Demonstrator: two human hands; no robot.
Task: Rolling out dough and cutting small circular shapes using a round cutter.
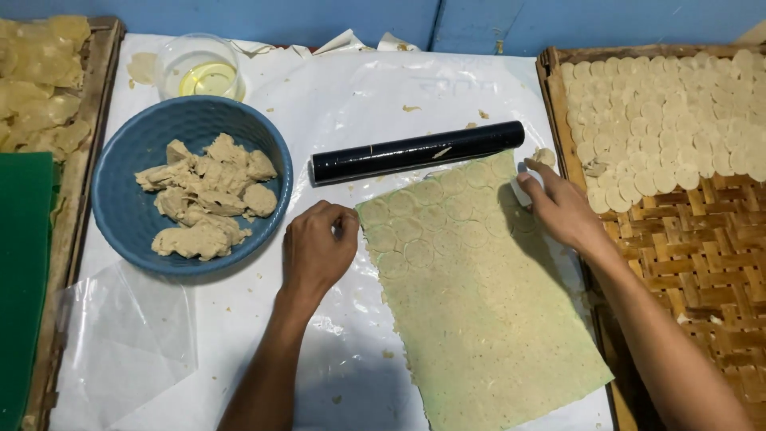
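Two hands | left fingers (339, 227) curled at dough sheet (479, 319) edge | right fingers (536, 185) gripping white cutter (523, 190)

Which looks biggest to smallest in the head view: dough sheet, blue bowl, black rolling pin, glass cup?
1. Dough sheet, clearly largest.
2. Blue bowl.
3. Black rolling pin: as long as the bowl is wide, but far thinner.
4. Glass cup, smallest.

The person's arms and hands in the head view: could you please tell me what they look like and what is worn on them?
Both arms are bare up to the frame edge: no sleeves show. The left hand and the right hand wear no gloves, and no rings, watch or bracelets are visible. The forearms are slim.
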